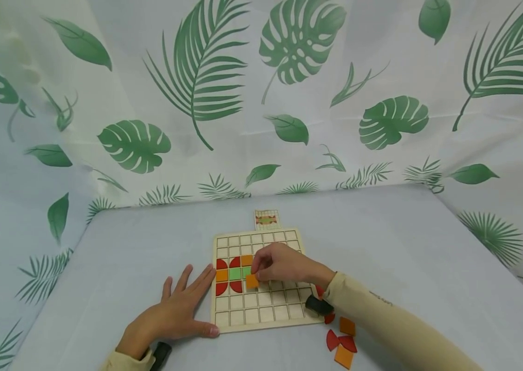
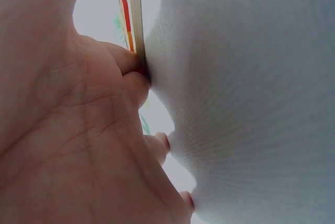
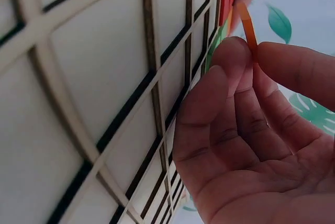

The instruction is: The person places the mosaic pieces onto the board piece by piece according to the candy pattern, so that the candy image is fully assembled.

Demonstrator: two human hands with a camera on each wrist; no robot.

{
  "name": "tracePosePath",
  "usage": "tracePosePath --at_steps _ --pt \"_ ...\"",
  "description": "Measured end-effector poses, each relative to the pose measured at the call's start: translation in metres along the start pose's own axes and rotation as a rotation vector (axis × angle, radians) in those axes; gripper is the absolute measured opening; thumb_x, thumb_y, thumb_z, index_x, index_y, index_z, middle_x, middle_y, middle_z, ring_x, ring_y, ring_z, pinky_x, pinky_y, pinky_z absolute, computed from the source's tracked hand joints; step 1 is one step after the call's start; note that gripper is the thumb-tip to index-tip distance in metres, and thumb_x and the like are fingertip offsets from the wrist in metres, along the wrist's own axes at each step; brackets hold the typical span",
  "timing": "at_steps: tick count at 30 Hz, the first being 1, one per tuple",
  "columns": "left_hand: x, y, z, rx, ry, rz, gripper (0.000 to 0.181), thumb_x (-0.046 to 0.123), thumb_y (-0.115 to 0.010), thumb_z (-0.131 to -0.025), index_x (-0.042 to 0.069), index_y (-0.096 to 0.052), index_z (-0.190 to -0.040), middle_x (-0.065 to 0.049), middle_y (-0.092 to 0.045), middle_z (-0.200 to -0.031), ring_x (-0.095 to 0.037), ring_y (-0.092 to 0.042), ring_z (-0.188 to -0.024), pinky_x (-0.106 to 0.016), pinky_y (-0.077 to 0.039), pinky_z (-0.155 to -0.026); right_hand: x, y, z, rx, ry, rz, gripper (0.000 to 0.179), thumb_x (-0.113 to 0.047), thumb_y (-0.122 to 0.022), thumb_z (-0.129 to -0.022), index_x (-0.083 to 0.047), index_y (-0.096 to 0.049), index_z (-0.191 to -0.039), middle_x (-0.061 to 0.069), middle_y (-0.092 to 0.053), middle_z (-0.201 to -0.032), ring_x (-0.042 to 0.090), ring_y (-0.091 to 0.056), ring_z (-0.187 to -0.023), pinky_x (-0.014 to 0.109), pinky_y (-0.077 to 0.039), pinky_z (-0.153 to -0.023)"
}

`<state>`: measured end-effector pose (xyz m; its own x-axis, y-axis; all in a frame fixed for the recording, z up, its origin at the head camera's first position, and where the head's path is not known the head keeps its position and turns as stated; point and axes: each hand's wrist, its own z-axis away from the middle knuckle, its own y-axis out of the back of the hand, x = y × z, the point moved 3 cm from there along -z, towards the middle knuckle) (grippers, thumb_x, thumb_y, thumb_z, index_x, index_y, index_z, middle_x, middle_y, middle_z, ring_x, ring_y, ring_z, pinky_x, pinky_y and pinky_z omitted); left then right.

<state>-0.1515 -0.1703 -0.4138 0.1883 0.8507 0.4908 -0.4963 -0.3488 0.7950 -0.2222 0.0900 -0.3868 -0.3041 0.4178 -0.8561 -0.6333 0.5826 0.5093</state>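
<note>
A wooden grid board [image 1: 270, 314] lies flat on the table. My right hand [image 1: 284, 264] is over its middle and pinches an orange square tile [image 1: 252, 281] between thumb and finger. In the right wrist view the orange square tile [image 3: 248, 28] appears edge-on, apart from the grid. Left of it on the board sit red quarter-round tiles [image 1: 235, 286], green squares [image 1: 235, 273] and orange squares [image 1: 221, 275]. My left hand [image 1: 175, 306] rests spread on the table, its fingers and thumb touching the board's left edge [image 2: 135, 14].
Loose tiles lie right of the board: red curved pieces [image 1: 332, 340] and orange squares [image 1: 343, 356], partly beneath the right forearm. A small pattern card [image 1: 267, 220] touches or nearly touches the board's far edge. Leaf-printed cloth [image 1: 289, 154] rises behind the table.
</note>
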Motion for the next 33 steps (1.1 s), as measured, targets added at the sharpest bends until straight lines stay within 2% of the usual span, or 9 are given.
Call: tracePosePath --at_steps 7,14,33 --pt "-0.001 -0.001 0.000 0.006 -0.001 0.002 0.129 0.064 -0.090 -0.076 0.017 -0.020 -0.173 -0.003 -0.015 -0.179 -0.045 0.007 -0.162 -0.076 0.011 -0.118 0.002 -0.005 -0.004 -0.011 -0.014 0.074 0.007 0.000 -0.073 -0.095 -0.006 -0.077 -0.094 -0.006 -0.072 -0.081 0.009 -0.063 -0.072 0.025 -0.053 -0.071" --pt "-0.001 -0.001 0.000 0.005 0.002 -0.003 0.130 0.065 -0.090 -0.076 0.016 -0.020 -0.173 -0.003 -0.015 -0.179 -0.045 0.007 -0.162 -0.076 0.010 -0.119 0.000 -0.009 -0.007 -0.013 -0.031 0.102 0.008 0.000 -0.074 -0.095 -0.007 -0.077 -0.092 -0.007 -0.072 -0.080 0.008 -0.061 -0.071 0.026 -0.052 -0.069" --pt "-0.002 -0.001 0.000 0.007 -0.020 0.002 0.129 0.065 -0.089 -0.077 0.016 -0.019 -0.173 -0.004 -0.015 -0.179 -0.046 0.007 -0.162 -0.078 0.010 -0.118 -0.002 -0.013 -0.007 0.000 0.026 0.168 0.008 0.000 -0.072 -0.097 -0.005 -0.076 -0.092 -0.008 -0.072 -0.081 0.005 -0.062 -0.073 0.026 -0.054 -0.072"
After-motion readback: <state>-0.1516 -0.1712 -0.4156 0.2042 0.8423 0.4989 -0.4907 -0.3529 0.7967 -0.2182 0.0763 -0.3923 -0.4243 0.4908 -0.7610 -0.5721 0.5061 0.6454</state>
